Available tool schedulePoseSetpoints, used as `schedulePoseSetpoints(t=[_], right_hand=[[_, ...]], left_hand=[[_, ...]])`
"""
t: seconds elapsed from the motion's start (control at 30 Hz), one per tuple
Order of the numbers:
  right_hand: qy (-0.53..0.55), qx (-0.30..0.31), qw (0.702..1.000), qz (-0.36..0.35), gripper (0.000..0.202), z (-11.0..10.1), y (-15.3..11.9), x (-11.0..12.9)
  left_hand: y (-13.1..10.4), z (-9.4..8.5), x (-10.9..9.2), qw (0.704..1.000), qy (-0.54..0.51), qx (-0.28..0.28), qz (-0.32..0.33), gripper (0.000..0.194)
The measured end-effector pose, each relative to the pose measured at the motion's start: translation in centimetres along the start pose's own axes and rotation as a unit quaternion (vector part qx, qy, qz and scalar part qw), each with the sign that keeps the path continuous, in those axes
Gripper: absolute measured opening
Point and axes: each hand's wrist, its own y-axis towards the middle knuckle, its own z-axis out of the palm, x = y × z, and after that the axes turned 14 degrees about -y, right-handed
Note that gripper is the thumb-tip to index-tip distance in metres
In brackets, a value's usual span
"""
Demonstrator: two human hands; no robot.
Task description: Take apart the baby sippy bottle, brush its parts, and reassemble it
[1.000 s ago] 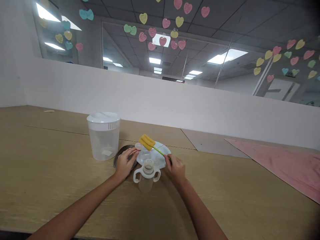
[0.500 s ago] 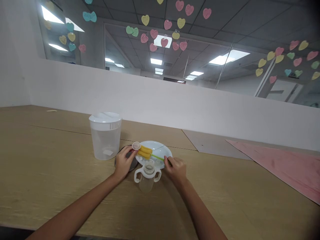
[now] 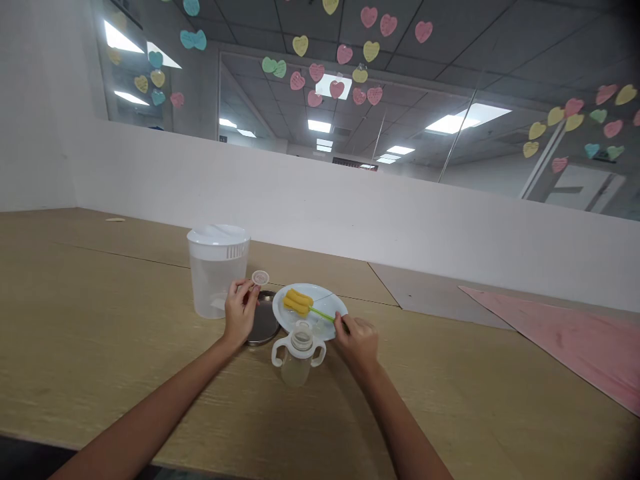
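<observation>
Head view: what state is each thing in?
Green-handled yellow sponge brush: held, right hand.
Small round translucent disc: held, left hand.
Translucent white-handled plastic bottle: upright, uncapped.
Translucent white-lidded plastic bucket: upright, covered.
Round dark metal tray: flat.
Round pale-blue plate: face-up.

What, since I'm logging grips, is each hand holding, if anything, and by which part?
The left hand pinches a small rimmed disc by its lower edge; the right hand grips the yellow sponge brush by its green handle.
</observation>
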Motion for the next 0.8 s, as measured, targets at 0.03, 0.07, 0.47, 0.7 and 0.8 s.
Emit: schedulePoseSetpoints(t=[0.03, 0.07, 0.47, 0.7, 0.8], right_hand=[[-0.003, 0.007, 1.000, 0.023, 0.053, -0.1, 0.0, 0.0], [-0.005, 0.020, 0.998, 0.054, 0.054, -0.2, 0.1, 0.0], [0.037, 0.154, 0.969, 0.188, 0.058, -0.4, 0.4, 0.2], [0.044, 0.178, 0.966, 0.181, 0.054, -0.3, 0.2, 0.3], [0.055, 0.191, 0.962, 0.188, 0.051, -0.3, 0.3, 0.2]], left_hand=[[0.2, -0.2, 0.2, 1.000, 0.007, 0.008, 0.004, 0.031], [0.4, -0.4, 0.3, 0.999, 0.021, 0.024, 0.008, 0.031], [0.2, -0.4, 2.1, 0.919, 0.292, 0.248, -0.097, 0.019], [-0.1, -0.5, 1.7, 0.899, 0.317, 0.282, -0.108, 0.021], [-0.1, -0.5, 1.6, 0.891, 0.330, 0.299, -0.094, 0.013]])
